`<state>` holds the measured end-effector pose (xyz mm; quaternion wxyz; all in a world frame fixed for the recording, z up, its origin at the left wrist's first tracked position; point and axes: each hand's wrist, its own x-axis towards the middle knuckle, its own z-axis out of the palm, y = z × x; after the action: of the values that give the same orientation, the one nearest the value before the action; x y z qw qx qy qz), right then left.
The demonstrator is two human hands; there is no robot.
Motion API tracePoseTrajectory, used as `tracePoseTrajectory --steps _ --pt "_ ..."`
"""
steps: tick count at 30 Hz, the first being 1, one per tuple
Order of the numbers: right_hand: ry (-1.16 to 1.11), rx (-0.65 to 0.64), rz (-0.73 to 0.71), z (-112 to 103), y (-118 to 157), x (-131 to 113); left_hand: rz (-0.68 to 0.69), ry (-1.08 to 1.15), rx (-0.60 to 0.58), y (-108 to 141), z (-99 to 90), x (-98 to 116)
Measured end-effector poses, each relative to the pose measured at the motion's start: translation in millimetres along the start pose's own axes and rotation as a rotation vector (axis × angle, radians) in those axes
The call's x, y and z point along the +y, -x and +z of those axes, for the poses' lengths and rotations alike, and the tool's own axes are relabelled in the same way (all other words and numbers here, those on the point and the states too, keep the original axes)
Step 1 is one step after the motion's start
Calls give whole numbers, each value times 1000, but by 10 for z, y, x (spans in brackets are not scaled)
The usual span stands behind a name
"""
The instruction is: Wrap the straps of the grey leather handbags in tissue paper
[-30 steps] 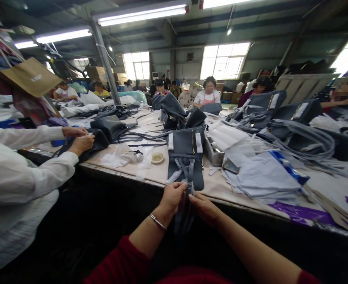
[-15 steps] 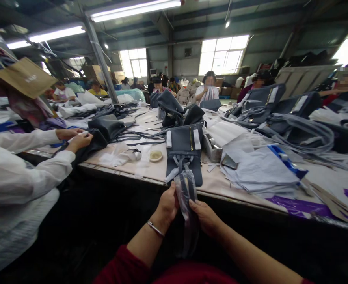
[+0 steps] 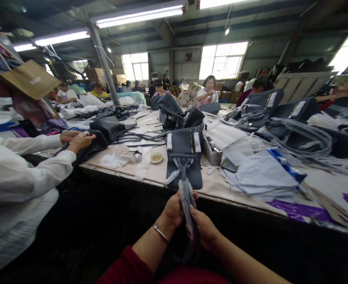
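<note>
A dark grey bag (image 3: pixel 184 142) lies on the table before me, with a gold zip and white wrapping on two spots. Its strap (image 3: pixel 186 193), covered in clear plastic film, runs off the table edge toward me. My left hand (image 3: pixel 174 209) is closed around the wrapped strap just past the edge, fingers curling behind it. Lower down, my right hand (image 3: pixel 201 225) grips the same strap from the right, thumb on top. The strap's lower end hangs in the dark below my hands.
To the right are a metal box (image 3: pixel 212 152), a phone-like object (image 3: pixel 229 165), white paper sheets (image 3: pixel 261 173) and a blue tape dispenser (image 3: pixel 286 165). A round dish (image 3: pixel 156 157) sits left of the bag. A co-worker in white sleeves (image 3: pixel 40 169) handles a dark bag (image 3: pixel 88 146) at left.
My left hand has come in closer to my right hand and wrapped round the strap. The film-covered strap is now bunched narrower between my hands, where it was spread flatter before.
</note>
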<state>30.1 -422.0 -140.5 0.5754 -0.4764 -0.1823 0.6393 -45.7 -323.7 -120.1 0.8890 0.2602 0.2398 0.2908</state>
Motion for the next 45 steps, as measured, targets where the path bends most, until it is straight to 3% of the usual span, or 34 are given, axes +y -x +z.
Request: tracePoseTrajectory --steps 5,10,14,20,24,29,34,38,41,45 --pt "115 65 -300 -20 -17 -44 234 -291 196 -17 90 32" --pt "411 187 -521 -62 -106 -19 281 -285 269 -29 129 13" --pt "669 307 -527 -74 -133 -26 251 -218 271 -20 133 11" --pt "801 284 -562 -87 -128 -188 277 -312 216 19 104 24" --pt "695 327 -515 -129 -183 -246 344 -433 206 -2 31 8" --pt "462 343 -363 -229 -229 -286 374 -533 282 -19 -100 82" --pt "540 145 -502 -181 -183 -350 500 -659 303 4 -119 136" --pt "479 -10 -309 -95 -193 -316 442 -729 271 5 -112 98" --pt "454 24 -285 -103 -241 -261 418 -774 254 7 -142 131" --pt "461 122 -326 -160 -300 -210 606 -864 292 10 -148 321"
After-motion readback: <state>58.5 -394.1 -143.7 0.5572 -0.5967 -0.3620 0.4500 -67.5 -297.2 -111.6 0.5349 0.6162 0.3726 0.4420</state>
